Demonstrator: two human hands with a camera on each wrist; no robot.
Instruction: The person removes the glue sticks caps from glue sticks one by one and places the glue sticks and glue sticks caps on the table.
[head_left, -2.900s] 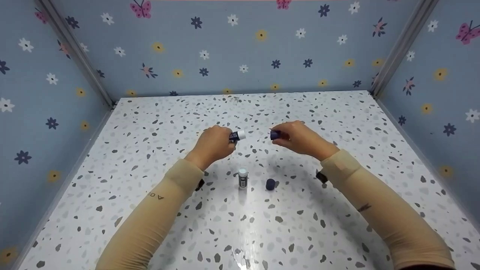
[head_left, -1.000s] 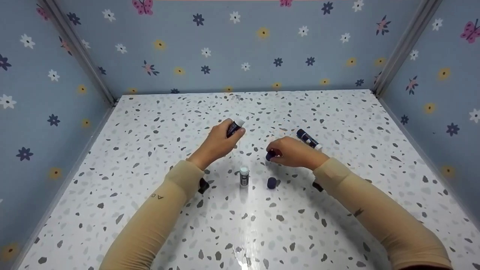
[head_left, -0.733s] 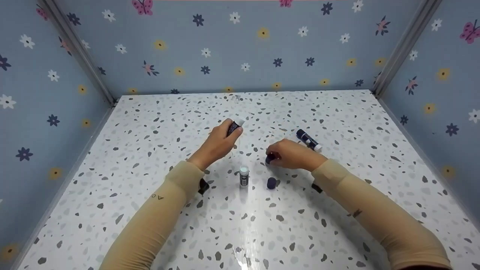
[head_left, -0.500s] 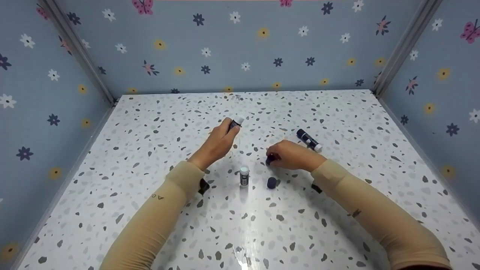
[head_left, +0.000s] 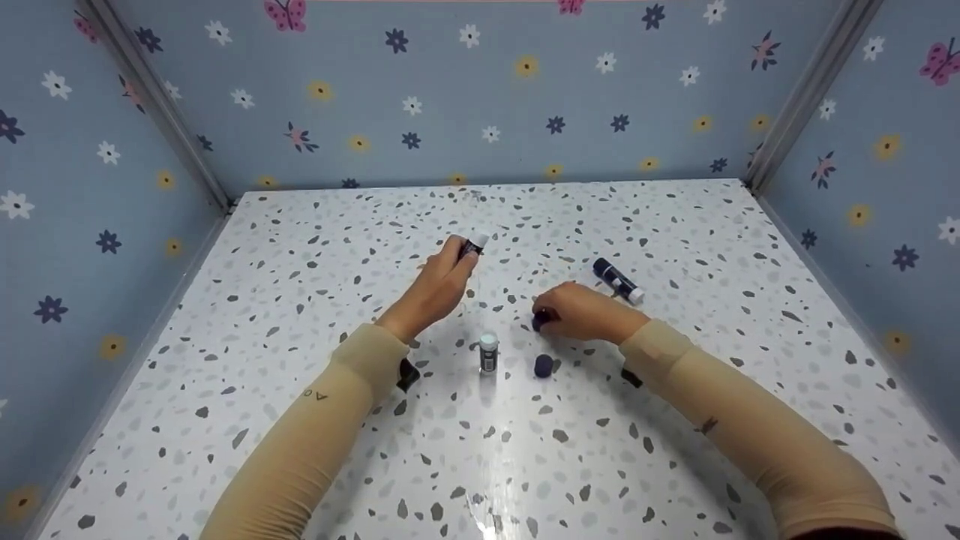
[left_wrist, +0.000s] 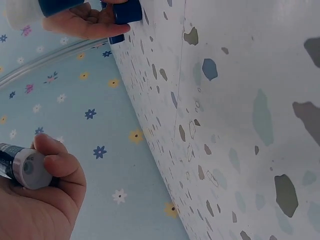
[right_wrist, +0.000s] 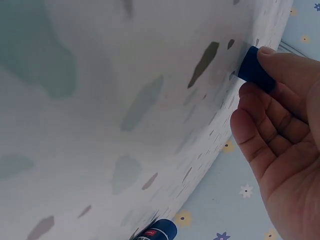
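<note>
My left hand (head_left: pixel 435 283) grips an uncapped glue stick (head_left: pixel 474 244), its pale end tilted up and to the right; the fingers hide most of its dark body. My right hand (head_left: pixel 581 311) pinches a dark blue cap (right_wrist: pixel 255 68) between thumb and fingers, right at the tabletop. Between the hands and nearer to me, a second glue stick (head_left: pixel 488 355) stands upright with its pale top showing. A loose dark blue cap (head_left: pixel 544 366) sits just right of it.
Another glue stick (head_left: pixel 618 280), with a dark blue cap, lies on its side behind my right hand. The white speckled table (head_left: pixel 337 247) ends at flowered blue panels (head_left: pixel 480 90) at the back and both sides.
My right hand has come down and toward me, bringing the cap to the tabletop. My left hand has tilted its glue stick upward. The lying glue stick now shows where my right hand was.
</note>
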